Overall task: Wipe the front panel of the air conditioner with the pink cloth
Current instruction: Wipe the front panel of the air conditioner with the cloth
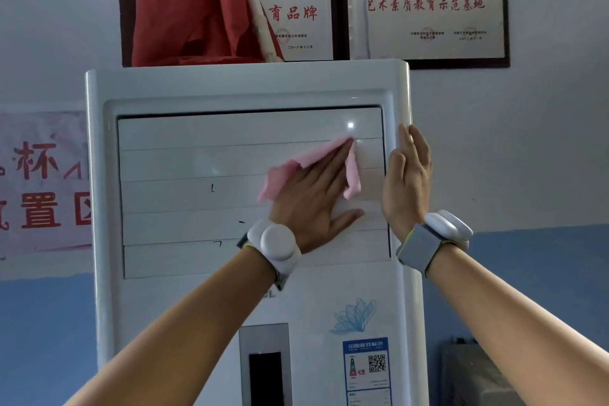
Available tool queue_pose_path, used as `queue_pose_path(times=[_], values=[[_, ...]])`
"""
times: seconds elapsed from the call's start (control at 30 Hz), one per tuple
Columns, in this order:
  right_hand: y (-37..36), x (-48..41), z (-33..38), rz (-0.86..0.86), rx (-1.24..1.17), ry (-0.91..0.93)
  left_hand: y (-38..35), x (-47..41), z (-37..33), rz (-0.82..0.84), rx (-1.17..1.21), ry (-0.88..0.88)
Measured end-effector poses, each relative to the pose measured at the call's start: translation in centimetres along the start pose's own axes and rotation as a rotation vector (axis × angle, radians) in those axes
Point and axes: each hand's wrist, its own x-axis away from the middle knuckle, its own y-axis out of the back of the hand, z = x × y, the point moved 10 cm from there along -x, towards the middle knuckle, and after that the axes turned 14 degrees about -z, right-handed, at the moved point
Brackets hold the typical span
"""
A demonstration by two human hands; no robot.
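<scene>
Both forearms reach up, each wrist carrying a white band-mounted device. Left hand (309, 204) lies fingers straight and spread, pressing the pink cloth (278, 180) flat on the white floor-standing air conditioner (230, 82), against the upper right louvre slats (197, 161) of its front panel. Thin and crumpled, the cloth spills out at both sides of the hand. Right hand (407, 181), fingers straight and together, rests flat against the unit's right edge

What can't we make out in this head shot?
Head view only:
Pink cloth: middle hidden under the left hand.
White floor-standing air conditioner: base cut off by the bottom edge.
Blue energy label: print too small.
Left framed plaque: partly covered by red flag.
</scene>
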Motion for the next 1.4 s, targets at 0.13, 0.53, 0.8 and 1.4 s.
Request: queue_pose_path(times=[0.13, 0.53, 0.8, 1.4], values=[[0.0, 0.0, -0.1, -0.005, -0.007, 0.007, -1.9, 2.5, -3.0, 0.069, 0.122, -0.078], [-0.1, 0.1, -0.3, -0.016, -0.012, 0.024, -1.6, 3.1, -3.0, 0.022, 0.084, -0.025], [-0.2, 0.3, -0.6, -0.082, -0.011, 0.02, -1.8, 3.9, -3.8, -0.001, 0.126, 0.035], [-0.4, 0.5, -1.0, -0.083, -0.018, -0.014, 0.2, 5.9, 1.1, -0.068, 0.002, 0.282]])
